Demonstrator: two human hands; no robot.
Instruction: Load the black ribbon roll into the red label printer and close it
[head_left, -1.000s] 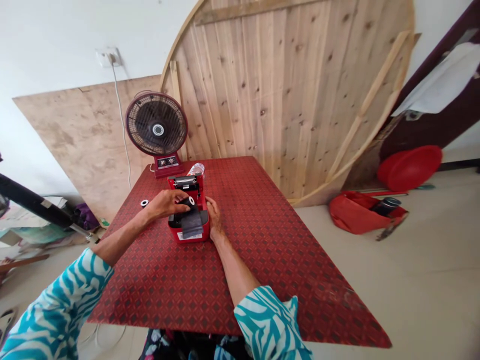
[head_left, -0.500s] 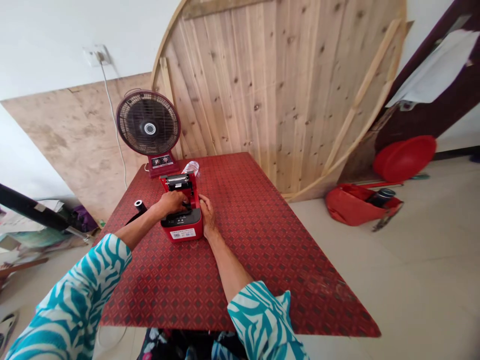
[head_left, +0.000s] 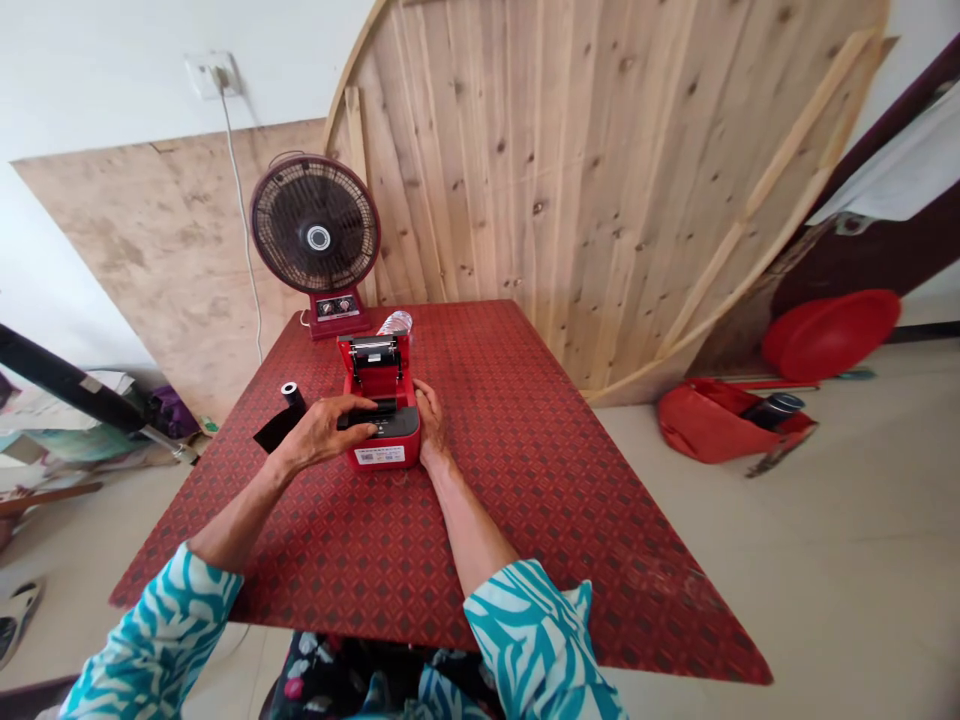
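Observation:
A red label printer (head_left: 384, 455) with a black front panel stands on the table, its lid (head_left: 373, 352) tilted up and back so that the red inside shows. My left hand (head_left: 321, 430) lies over the left of the black panel, fingers and thumb stretched and apart, touching its top. My right hand (head_left: 430, 422) steadies the printer from its right side, fingers along the wall and partly hidden behind it. Left of the printer stands a small black roll (head_left: 289, 393) with a white core. From it a black strip (head_left: 277, 428) trails onto the table.
The red patterned table (head_left: 525, 500) reaches back to a large round wooden panel (head_left: 540, 180). A fan (head_left: 319, 238) and a clear plastic bottle (head_left: 395, 323) stand behind the printer. On the floor at right are a red bag (head_left: 694, 425) and a red basin (head_left: 832, 335).
My left hand has drawn back from inside the printer onto its front panel, uncovering the interior. The right hand stays at the printer's side. The camera view has shifted slightly.

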